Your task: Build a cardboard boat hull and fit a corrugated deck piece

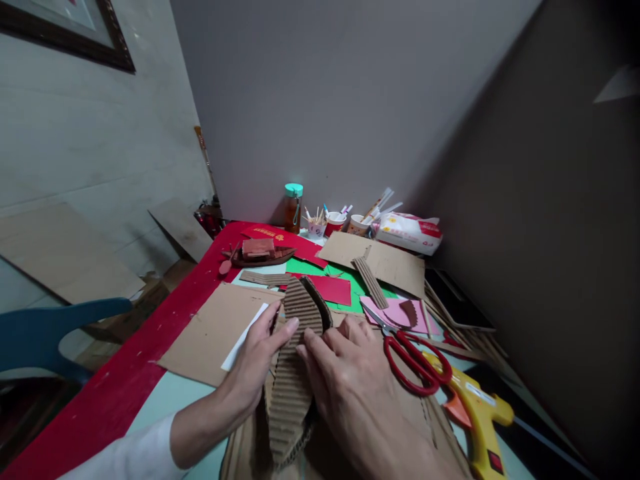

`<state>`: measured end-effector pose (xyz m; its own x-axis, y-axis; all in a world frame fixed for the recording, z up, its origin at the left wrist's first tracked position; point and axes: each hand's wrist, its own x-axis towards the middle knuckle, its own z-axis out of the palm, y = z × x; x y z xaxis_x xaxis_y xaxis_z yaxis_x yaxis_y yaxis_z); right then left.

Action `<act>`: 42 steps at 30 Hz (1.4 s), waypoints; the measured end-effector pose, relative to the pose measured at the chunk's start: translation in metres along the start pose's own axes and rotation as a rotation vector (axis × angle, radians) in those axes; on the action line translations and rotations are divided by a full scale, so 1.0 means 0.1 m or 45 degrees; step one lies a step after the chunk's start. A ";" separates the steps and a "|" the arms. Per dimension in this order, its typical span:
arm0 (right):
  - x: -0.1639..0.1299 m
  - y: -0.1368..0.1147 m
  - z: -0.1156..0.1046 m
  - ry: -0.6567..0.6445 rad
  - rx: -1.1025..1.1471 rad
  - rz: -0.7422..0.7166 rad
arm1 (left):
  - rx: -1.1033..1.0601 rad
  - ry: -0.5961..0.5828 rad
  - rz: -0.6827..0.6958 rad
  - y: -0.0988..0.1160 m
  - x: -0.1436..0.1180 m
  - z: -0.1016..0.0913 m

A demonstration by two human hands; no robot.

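A boat-shaped piece of corrugated cardboard (295,373), ridged side facing me and with a raised edge, stands between my hands. My left hand (260,347) grips its left side, thumb lying on the ridged face. On the other side my right hand (345,367) has its fingers bent against the right edge; the fingertips are partly hidden. Red-handled scissors (417,363) lie just right of my right hand, blades partly open. Beside them is a yellow glue gun (475,413). A small brown model boat (260,252) with a cabin rests farther back on the left.
Cardboard sheets (200,340) and a red paper (330,289) spread over the table. A bottle (293,208), cups of sticks and pens (335,223) and a tissue pack (409,232) line the back. A blue chair (55,333) is at left.
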<state>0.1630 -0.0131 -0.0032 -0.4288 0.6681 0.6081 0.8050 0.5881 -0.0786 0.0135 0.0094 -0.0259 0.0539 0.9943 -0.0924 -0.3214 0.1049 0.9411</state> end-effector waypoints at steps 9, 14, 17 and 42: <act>0.03 0.05 -0.18 0.058 0.023 -0.085 | -0.134 -0.053 -0.101 0.06 -0.06 0.01; 0.06 0.12 -0.16 0.047 0.303 0.111 | -0.119 -0.003 -0.110 0.08 -0.07 0.03; 0.11 0.18 -0.10 -0.041 0.715 0.420 | 0.008 -0.013 -0.099 0.06 -0.10 0.08; 0.15 0.73 0.01 0.124 1.135 0.748 | -0.025 -0.373 -0.277 0.05 -0.36 0.30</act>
<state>0.2151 0.0409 -0.0008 -0.0057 0.9387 0.3446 0.2683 0.3334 -0.9038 0.0386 -0.0266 -0.0083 0.3906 0.9008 -0.1897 -0.2905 0.3162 0.9031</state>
